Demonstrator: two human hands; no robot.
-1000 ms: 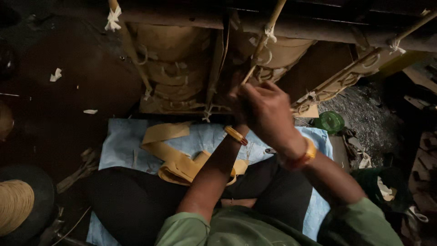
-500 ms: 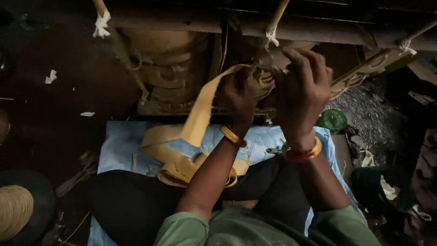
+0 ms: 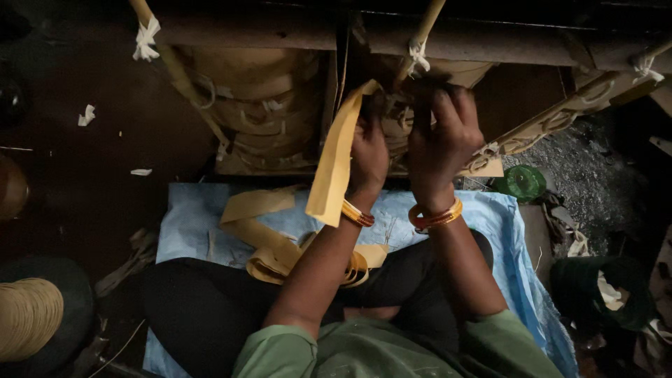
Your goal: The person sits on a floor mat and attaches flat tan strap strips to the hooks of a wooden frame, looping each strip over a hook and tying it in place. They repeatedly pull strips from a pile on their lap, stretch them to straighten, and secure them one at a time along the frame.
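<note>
Both my hands are raised to a wooden frame (image 3: 490, 49) bound with wrapped tan strips. My left hand (image 3: 369, 150) pinches a wide tan strip (image 3: 334, 164) that hangs down from the frame and trails into a loose coil (image 3: 280, 255) on my lap. My right hand (image 3: 442, 143) presses its fingers onto the wrapped binding beside the left hand; what it grips is hidden in shadow. Each wrist carries orange bangles (image 3: 434, 218). I sit cross-legged in dark trousers on a pale blue sheet (image 3: 189, 217).
Bamboo poles (image 3: 168, 63) tied with white rag knots (image 3: 145, 38) cross overhead. A wound tan bundle (image 3: 252, 105) sits behind the frame. A green lid (image 3: 523, 182) lies at right, a dark green bag (image 3: 602, 290) beyond it, a ribbed round object (image 3: 28, 315) at lower left.
Both hands have risen from mid-height to the frame. The left hand has pulled the tan strip up from the lap coil, so it now hangs taut and folded.
</note>
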